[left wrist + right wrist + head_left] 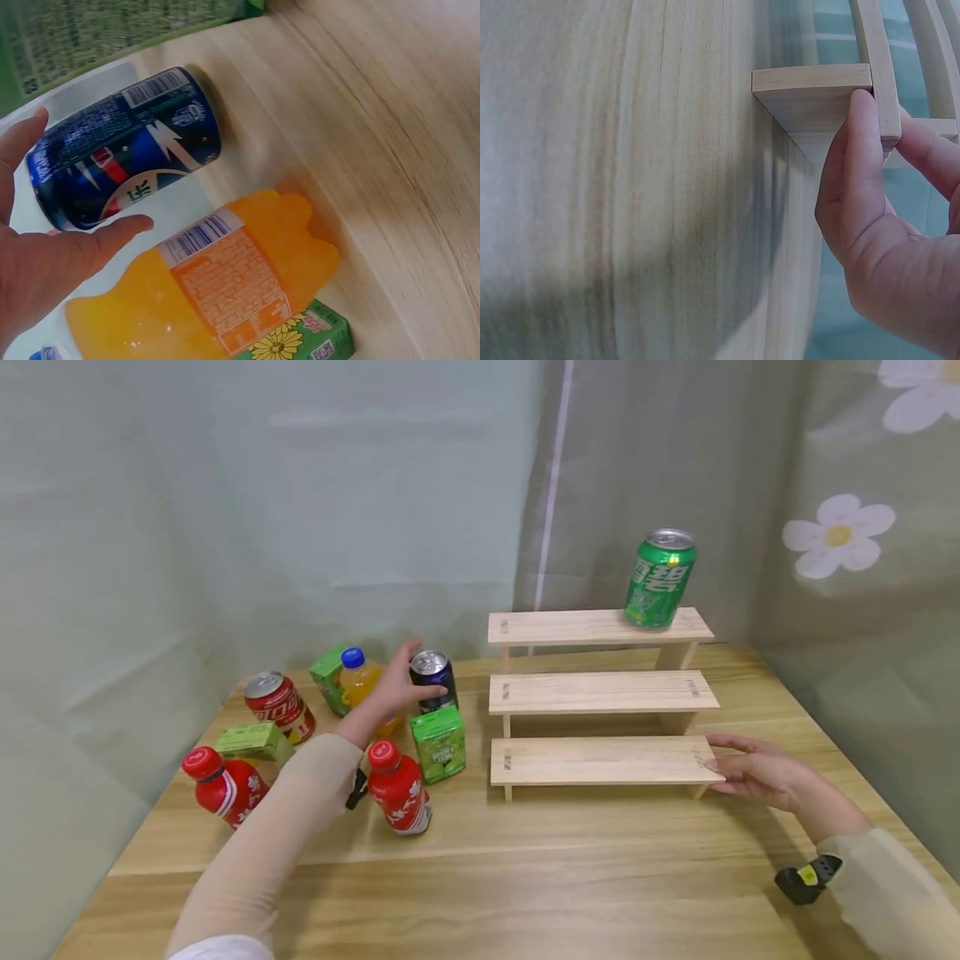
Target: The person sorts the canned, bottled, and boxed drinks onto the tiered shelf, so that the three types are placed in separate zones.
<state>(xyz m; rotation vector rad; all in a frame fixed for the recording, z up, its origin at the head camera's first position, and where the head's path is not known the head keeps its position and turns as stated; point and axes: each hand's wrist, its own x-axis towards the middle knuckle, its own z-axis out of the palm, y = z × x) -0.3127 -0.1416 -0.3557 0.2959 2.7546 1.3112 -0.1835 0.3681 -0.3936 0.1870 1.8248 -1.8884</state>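
Note:
My left hand (397, 683) reaches over a dark blue soda can (432, 668) that stands on the table. Its thumb and fingers are spread around the can; in the left wrist view a gap shows between the thumb and the can. Beside that hand are an orange juice bottle (232, 281) with a blue cap and a green drink carton (438, 745). At the right end of a three-tier wooden shelf (600, 760), my right hand (765, 777) pinches the lowest board between thumb and fingers. A green soda can (660, 581) stands upright on the top tier, toward the right.
Left on the table are a red soda can (281, 706), a light green carton (255, 742), another green carton (327, 677) and two red bottles, one at the far left (228, 789) and one nearer the middle (401, 793). Curtains (375, 510) hang behind the table.

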